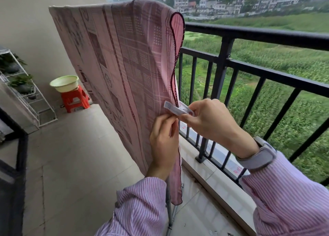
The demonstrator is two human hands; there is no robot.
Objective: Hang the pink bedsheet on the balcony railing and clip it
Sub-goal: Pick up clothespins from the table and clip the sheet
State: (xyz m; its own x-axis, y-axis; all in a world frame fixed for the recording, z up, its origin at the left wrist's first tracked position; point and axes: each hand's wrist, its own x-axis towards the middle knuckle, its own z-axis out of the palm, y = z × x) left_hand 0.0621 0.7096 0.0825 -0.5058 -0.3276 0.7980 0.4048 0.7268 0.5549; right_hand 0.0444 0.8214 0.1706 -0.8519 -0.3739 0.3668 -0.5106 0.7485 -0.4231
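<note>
The pink bedsheet [124, 57] hangs draped over a top bar that runs from the wall on the left toward the black balcony railing [258, 34] on the right, so its long axis drops pretty much straight down toward the balcony floor. Its dark-trimmed right edge curls over at the top and falls along the railing's bars, ending in a loose corner low down near the floor ledge.

A white clothes clip [176, 109] sits at that right edge, about mid-height, lying almost flat with its mouth pointing left onto the fabric.

The right hand [210, 121] comes in from the right with the wrist bent, thumb and fingers squeezing the clip's rear end. There's a grey watch band at the wrist above a pink striped sleeve.

The left hand [164, 141] reaches up from below, fingers curled in and pinching the sheet's edge just under the clip.

Back in the left corner by the wall, a pale green basin [64, 83] sits on a red stool [74, 100].
</note>
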